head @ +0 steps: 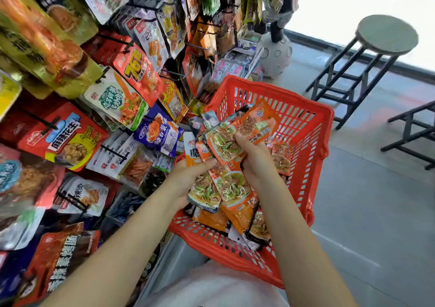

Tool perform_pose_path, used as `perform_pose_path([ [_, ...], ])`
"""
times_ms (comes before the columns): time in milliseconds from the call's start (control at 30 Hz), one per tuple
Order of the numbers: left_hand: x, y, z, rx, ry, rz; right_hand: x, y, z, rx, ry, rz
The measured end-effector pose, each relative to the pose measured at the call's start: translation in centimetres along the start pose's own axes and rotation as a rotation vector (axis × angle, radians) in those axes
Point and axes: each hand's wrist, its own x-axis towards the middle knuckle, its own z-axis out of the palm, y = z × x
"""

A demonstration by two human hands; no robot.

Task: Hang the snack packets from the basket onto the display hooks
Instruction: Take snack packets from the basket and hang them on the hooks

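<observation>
— Both hands work above the red slotted plastic basket (303, 127). What does the left hand (188, 177) have?

— Its fingers curl round a fanned bunch of small orange foil snack packets (219, 184), printed with green and brown food, gripping them from the left side.

— And the right hand (254, 158)?

— It pinches the upper packets of that same bunch, thumb on top of one packet and fingers hidden behind. Both hands are closed on the packets, neither spread wide.

— Where are the rest of the packets?

— Loose orange packets (281, 157) of the same kind lie in the basket, under and to the right of the hands, some piled toward its near rim.

— And the display?

— Black metal display hooks (113, 152) stick out from the rack at the left, just beside the basket's left rim, already crowded with hanging bags: a red peanut bag (68, 137), a blue-purple pickle bag (160, 133), a white bag with green lettering (115, 99).

— Anything else?

— A round-topped stool with a black frame (381, 38) stands on the grey floor (376, 212), well apart to the right.
</observation>
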Motion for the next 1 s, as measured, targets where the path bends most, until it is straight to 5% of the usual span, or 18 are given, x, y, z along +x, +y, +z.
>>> perform_pose_path([
  [367, 0.7, 0.1, -0.7, 0.040, 0.023, 0.019, 0.1, 0.3, -0.8, 0.114, -0.018, 0.010],
  [633, 1.2, -0.2, -2.7, 0.096, 0.147, 0.141, -0.1, -1.8, -3.4, 0.170, 0.139, -0.055],
  [833, 1.1, 0.8, -2.3, 0.155, 0.198, 0.221, -2.1, -2.6, -1.6, -0.073, -0.165, 0.016],
  [1000, 0.3, 1.3, -1.3, -0.058, 0.157, 0.198, -2.7, 0.6, 0.8, -0.181, -0.253, 0.074],
])
